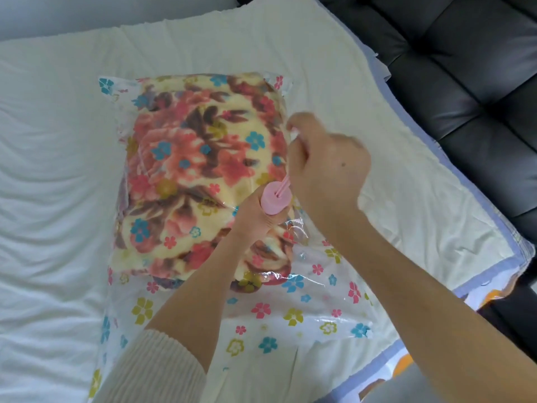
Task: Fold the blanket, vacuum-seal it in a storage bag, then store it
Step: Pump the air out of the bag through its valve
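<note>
My left hand (252,213) grips the barrel of a pink hand pump (275,201) set upright on the storage bag (290,311), while my right hand (328,167) closes round its raised handle. The folded floral blanket (197,158) fills the bag's far end, mid-bed (52,170), with a black sofa (465,68) at far right.

Home bedroom, white bedsheet (52,175), black sofa (453,53)
</note>
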The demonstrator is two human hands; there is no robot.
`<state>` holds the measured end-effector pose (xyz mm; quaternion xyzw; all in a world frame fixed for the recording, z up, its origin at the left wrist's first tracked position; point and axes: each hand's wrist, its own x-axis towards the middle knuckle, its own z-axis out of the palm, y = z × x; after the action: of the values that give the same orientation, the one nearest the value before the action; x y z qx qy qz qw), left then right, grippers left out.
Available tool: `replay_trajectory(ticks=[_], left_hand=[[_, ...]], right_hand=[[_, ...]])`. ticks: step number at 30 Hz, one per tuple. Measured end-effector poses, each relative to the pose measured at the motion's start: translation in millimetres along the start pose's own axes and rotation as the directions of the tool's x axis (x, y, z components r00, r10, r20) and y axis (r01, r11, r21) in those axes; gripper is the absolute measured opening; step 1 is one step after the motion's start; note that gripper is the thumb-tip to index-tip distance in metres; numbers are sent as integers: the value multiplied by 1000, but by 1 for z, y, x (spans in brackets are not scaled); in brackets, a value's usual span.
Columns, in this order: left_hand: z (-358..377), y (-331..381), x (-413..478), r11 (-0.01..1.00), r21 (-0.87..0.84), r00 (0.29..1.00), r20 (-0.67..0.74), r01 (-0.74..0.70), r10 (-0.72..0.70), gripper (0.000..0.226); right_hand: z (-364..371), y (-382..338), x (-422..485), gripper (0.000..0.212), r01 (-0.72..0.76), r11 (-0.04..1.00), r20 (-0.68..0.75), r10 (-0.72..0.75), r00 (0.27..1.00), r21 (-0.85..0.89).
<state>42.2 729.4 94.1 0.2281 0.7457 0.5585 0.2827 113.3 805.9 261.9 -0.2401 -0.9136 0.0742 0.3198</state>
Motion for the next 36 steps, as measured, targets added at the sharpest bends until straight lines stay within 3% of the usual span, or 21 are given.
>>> replay_trajectory(ticks=[2,3,5,7,9,10,12,13,15,17,18,21,22,25,27,28,30,32,34,36], left_hand=[[2,-5,0,1000,18,999,44,10,-11,43],[2,-3,-1,1000,11,999,43,23,-23,40],[0,2,-1,999,-38,999,-12,30,-31,29],[0,5,1,997,-82,999,-46,4,-8,28],[-1,4,4,997,-78,998,-57,-22,18,30],[0,0,5,997,-68,999,-49,-25,22,30],[2,-8,6,999,-45,1000,-1,5,-5,29],[4,-11,6,999,-39,1000,20,15,-14,30],[4,-11,6,999,-29,1000,-1,24,-24,35],[4,-10,7,999,-35,999,-49,-10,8,31],[2,-8,7,998,-47,997,-68,-29,26,32],[2,-9,8,998,-38,997,-58,-43,41,32],[4,-10,8,1000,-8,999,-35,-24,24,32],[8,-16,7,998,56,999,21,-25,24,46],[6,-14,6,999,30,999,-22,-35,35,42],[5,-16,6,999,12,998,-46,-33,34,38],[3,-13,6,999,1,997,-65,-41,41,33],[5,-14,8,1000,27,1000,-28,-2,2,25],[6,-17,7,999,4,998,34,54,-54,18],[5,-17,10,997,-54,997,59,51,-47,18]], right_hand=[[42,0,-30,29,153,982,276,-118,954,-109],[42,2,-26,31,184,975,303,-139,943,-127],[21,1,4,31,154,988,268,-143,953,-20],[-15,-4,36,27,205,978,243,-192,951,-29],[-20,2,45,25,79,997,28,-79,997,-6],[-13,3,36,26,0,999,-13,0,1000,36],[27,8,1,22,38,998,177,-28,984,-54],[42,13,-11,17,113,984,196,-85,977,-138],[37,20,-4,14,221,967,211,-191,959,-128],[5,1,20,22,215,971,301,-174,938,-109],[-4,2,28,27,212,972,241,-182,953,-105],[-6,9,26,21,4,998,-57,-8,998,-57],[10,10,9,17,-42,998,46,44,998,-43],[39,19,-22,41,176,977,212,-149,966,-117],[19,19,-5,12,168,981,273,-136,952,-98],[9,6,4,17,162,983,274,-131,953,-91],[-13,2,14,25,40,999,45,-39,998,-7],[0,3,-2,20,-21,998,-58,25,998,62],[37,-1,-37,31,42,999,157,-38,987,-19],[45,1,-33,36,94,994,205,-80,975,-59]])
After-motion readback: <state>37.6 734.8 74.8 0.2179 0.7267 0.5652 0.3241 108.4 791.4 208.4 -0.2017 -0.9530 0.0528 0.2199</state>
